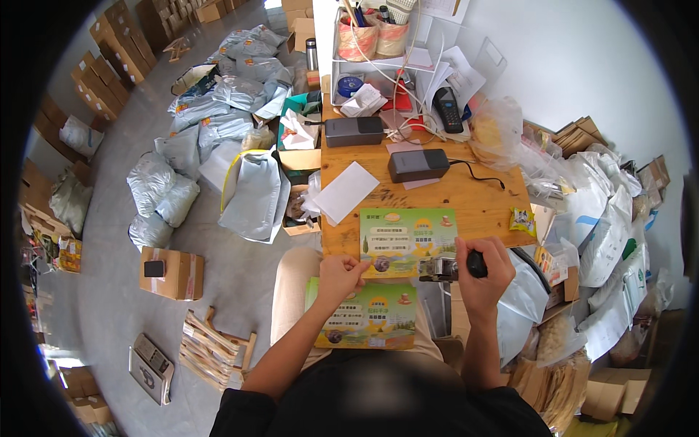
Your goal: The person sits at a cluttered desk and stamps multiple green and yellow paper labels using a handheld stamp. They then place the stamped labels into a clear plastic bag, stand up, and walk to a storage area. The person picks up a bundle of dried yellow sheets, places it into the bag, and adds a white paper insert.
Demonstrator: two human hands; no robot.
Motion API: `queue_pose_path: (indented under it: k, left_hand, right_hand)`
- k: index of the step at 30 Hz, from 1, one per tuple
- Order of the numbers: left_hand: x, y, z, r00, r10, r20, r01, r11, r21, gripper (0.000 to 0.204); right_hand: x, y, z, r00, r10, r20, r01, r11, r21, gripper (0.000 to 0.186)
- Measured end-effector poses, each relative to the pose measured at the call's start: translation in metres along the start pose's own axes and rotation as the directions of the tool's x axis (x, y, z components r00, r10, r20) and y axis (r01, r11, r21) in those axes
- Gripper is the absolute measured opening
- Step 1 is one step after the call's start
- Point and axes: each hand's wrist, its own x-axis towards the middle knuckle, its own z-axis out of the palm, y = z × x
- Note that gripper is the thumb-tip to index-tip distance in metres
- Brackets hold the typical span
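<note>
My left hand (339, 275) pinches the green leaflet (408, 241) at the desk (466, 195) edge. My right hand (483, 271) is wrapped around a small stamping tool (445, 268) on the leaflet's right corner; another leaflet (368, 317) lies on my lap.

Packing room: grey mailer bags (218, 109), cardboard boxes (109, 58), label printers (417, 164) on desk (451, 200)

green-yellow printed pouch (408, 242) on table edge | second pouch (368, 315) on lap | silver mailers (251, 191) on floor

Head-worn fisheye, steeply downward, close
</note>
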Motion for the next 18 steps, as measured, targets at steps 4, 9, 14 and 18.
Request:
queue_pose_path:
  k: [4, 9, 14, 18]
  left_hand:
    - [0.003, -0.006, -0.002, 0.999, -0.009, 0.039, 0.01, 0.999, -0.033, 0.017]
    - [-0.002, -0.012, -0.008, 0.993, -0.088, 0.084, 0.099, 0.986, -0.137, 0.013]
    - [-0.008, -0.026, -0.016, 0.995, -0.03, 0.091, 0.039, 0.995, -0.088, 0.014]
    - [-0.027, 0.011, -0.021, 1.0, -0.009, -0.021, 0.01, 0.997, 0.072, 0.01]
  right_hand:
    - [0.0, 0.0, 0.001, 1.0, -0.01, -0.004, 0.01, 1.0, -0.006, 0.017]
    - [0.002, 0.001, 0.0, 0.997, -0.072, 0.007, 0.072, 0.997, -0.015, 0.015]
    - [0.0, -0.001, 0.003, 0.999, -0.043, 0.005, 0.043, 0.999, -0.012, 0.016]
    - [-0.002, 0.001, 0.004, 1.0, -0.02, 0.002, 0.02, 1.0, -0.01, 0.016]
